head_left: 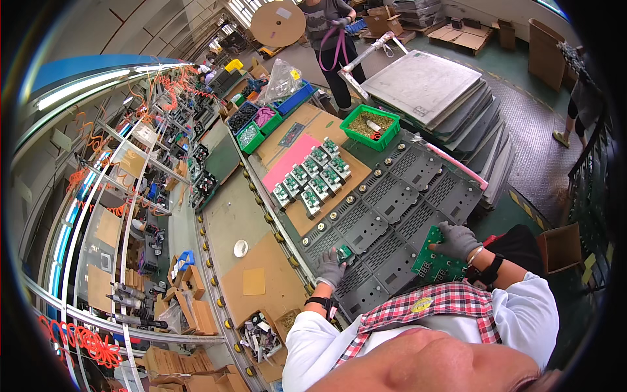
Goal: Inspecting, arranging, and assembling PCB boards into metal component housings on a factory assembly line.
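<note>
Left hand: the gloved left hand (331,271) is over the left edge of the panels, fingers bent against a small green part (343,253); I cannot tell whether it grips it.
Right hand: the gloved right hand (457,242) pinches a green circuit board (439,262) by its upper right side, thumb and fingers closed on it.
Circuit board: tilted, in front of the person's chest, overlapping the near right part of the panels in view; whether it touches them is hidden.
Panel edges: the dark panels (382,219) lie side by side; their near edge runs close to the checked apron (431,307), their far edge beside the green bin (371,129).
Open room: panel surface shows between the two hands; to the left, a broad stretch of pale belt (222,212) shows beyond the white bowl (241,248).
Right boundary: a stack of grey sheets (424,85) stands just past the panels, with floor (522,108) beyond.
Panel texture: matt, plastic-looking, with slotted grilles, round holes and brass-coloured round fittings along one side.
Board surface: flat, glossy green, with pale digit-shaped displays.
Parts in rows: boxy green-and-white modules (313,176) stand on brown cardboard (356,171) and a pink sheet (292,161).
Gloves: grey, knitted-looking fabric.
Bin: smooth green, rectangular, filled with small brassy pieces.
</note>
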A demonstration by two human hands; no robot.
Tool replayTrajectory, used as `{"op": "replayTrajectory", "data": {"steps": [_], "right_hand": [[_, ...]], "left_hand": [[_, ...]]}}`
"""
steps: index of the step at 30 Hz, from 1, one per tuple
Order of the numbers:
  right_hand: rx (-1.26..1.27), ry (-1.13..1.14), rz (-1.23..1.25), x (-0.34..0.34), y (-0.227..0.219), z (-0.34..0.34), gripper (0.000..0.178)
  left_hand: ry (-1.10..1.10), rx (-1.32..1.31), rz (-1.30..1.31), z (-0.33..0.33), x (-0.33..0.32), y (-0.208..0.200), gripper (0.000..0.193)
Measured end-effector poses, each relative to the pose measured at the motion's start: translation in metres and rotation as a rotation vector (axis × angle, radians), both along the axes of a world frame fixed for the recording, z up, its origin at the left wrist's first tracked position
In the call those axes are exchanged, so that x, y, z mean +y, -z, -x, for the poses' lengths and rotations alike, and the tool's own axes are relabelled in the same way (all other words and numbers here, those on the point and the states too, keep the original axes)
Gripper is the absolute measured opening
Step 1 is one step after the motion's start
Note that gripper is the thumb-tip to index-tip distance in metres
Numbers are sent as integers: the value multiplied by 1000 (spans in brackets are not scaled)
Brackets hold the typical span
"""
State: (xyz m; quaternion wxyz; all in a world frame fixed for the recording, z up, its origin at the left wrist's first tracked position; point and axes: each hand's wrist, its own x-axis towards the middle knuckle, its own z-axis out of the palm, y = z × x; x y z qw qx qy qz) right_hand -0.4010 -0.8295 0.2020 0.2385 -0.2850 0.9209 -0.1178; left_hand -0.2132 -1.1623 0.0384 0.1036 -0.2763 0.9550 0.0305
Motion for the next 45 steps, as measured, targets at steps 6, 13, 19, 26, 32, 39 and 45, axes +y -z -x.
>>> {"op": "replayTrajectory", "data": {"steps": [6, 13, 19, 26, 32, 39, 45], "right_hand": [[-30, 23, -25, 4, 0, 1, 61], [11, -133, 22, -8, 3, -3, 60], [35, -227, 73, -10, 3, -3, 54], [49, -265, 131, -4, 2, 1, 52], [33, -285, 154, -4, 0, 4, 52], [5, -271, 158, -4, 0, 8, 53], [-34, -292, 153, -2, -1, 11, 53]], "left_hand": [[94, 346, -44, 18, 37, -44, 60], [82, 364, -1603, 63, 135, -70, 55], [-45, 267, -2040, 75, 189, -78, 39], [-165, 284, -2085, 75, 197, -91, 37], [-197, 358, -2114, 75, 203, -104, 41], [-237, 352, -2177, 72, 206, -106, 41], [-239, 390, -2123, 76, 206, -103, 41]]}}
